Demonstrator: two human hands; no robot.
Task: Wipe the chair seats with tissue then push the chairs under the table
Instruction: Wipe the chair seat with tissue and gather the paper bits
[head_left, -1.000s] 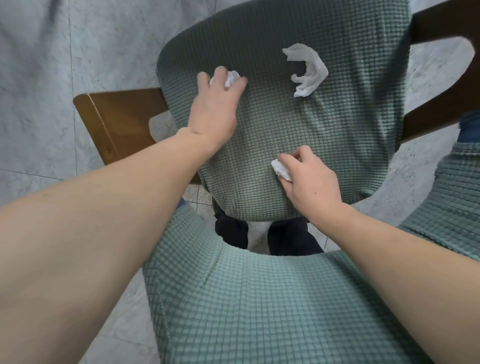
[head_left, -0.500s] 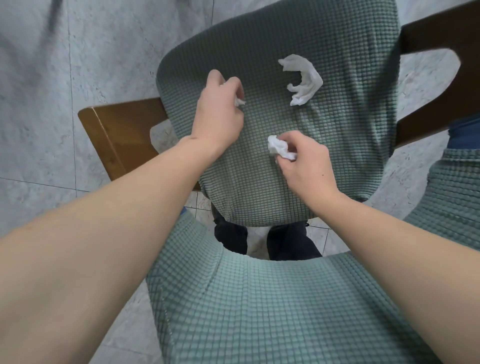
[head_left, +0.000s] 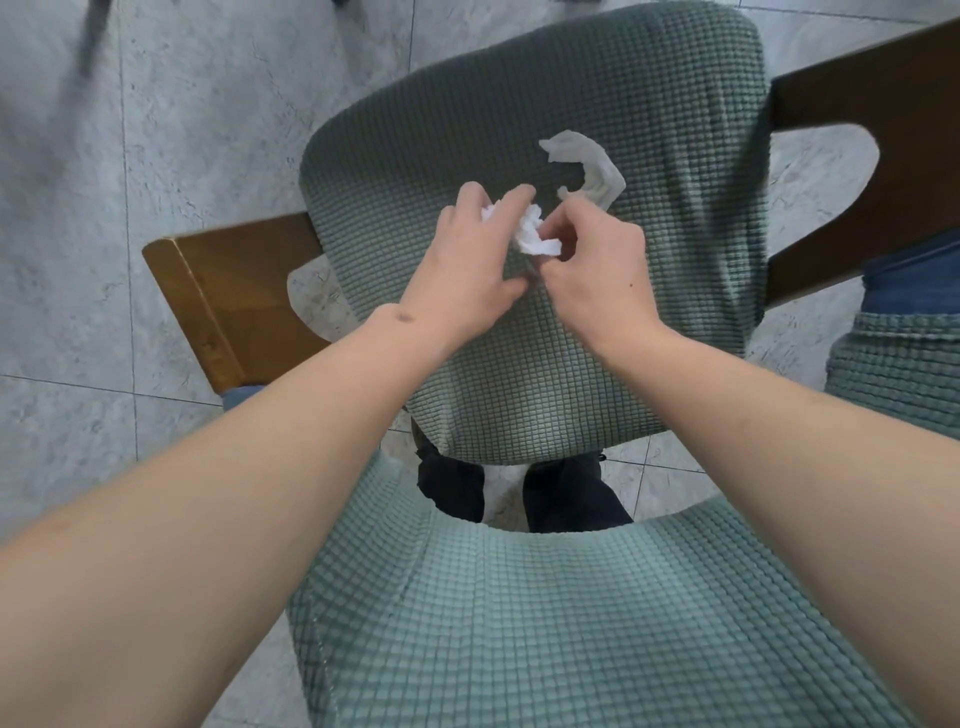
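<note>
Both hands have been brought together over the middle of the chair seat (head_left: 545, 364) since the earlier frames, where they were set apart, each pressing its own wad of tissue against the fabric. Now the left hand (head_left: 467, 275) and the right hand (head_left: 597, 270) are met around a single crumpled clump of white tissue (head_left: 535, 236), which is held just above the seat. The left fingers (head_left: 511, 202) are curled over the clump from the left, and a little more white paper is seen between them near the palm; the right fingertips (head_left: 558, 223) are pinched on its right edge. Neither hand is spread open; both are closed on the paper. A second piece of tissue (head_left: 589, 169), twisted into a loose curved strip, is left lying on the seat beyond the hands, apart from them and unchanged in place. The seat is covered in a grey-green stretch cover with a small raised waffle grid, rounded at its corners. The same textured fabric is seen on the chair back (head_left: 571, 623) in the foreground. Brown wooden armrests (head_left: 228, 291) are seen at either side, over a pale marbled tile floor (head_left: 156, 156).
</note>
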